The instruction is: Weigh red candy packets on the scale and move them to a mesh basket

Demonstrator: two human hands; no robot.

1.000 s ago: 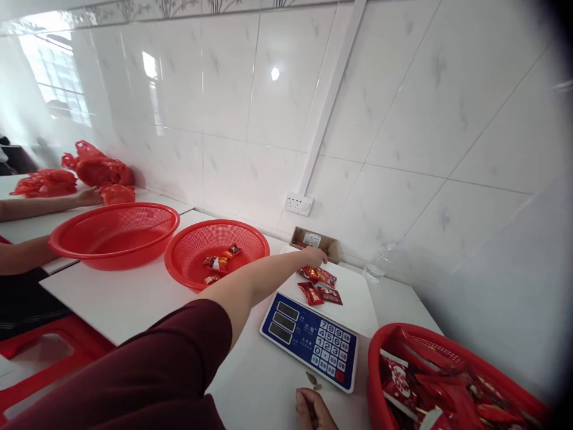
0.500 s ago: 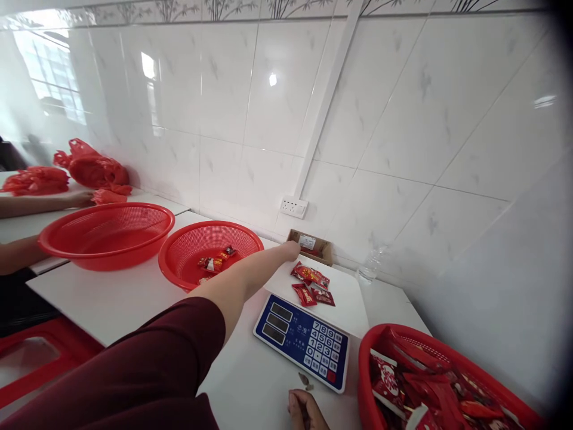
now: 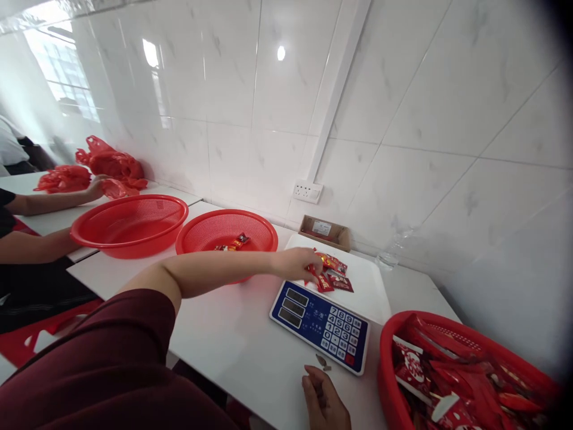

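Observation:
My left hand (image 3: 298,263) reaches across to the white scale pan (image 3: 373,286), its fingers closed at the left side of several small red snack packets (image 3: 331,263). A bit of red wrapper shows at the fingertips, partly hidden by them. The scale's blue keypad panel (image 3: 320,327) faces me. Low in the view, my right hand (image 3: 326,399) rests by the table edge with curled fingers; a small dark thing seems to lie inside them, too hidden to name. Small brown scraps (image 3: 322,361) lie just beyond it.
A red basket (image 3: 389,364) full of packets stands at the right. Two red baskets (image 3: 227,216) (image 3: 129,248) stand left, the nearer holding several packets. Behind the scale are a cardboard box (image 3: 325,232) and clear plastic (image 3: 394,251). Another person's hand (image 3: 96,186) touches red bags (image 3: 111,161).
My left hand has come back from the cardboard box to the packets on the scale. My right hand stays near the table edge. The view has tilted down and shifted left.

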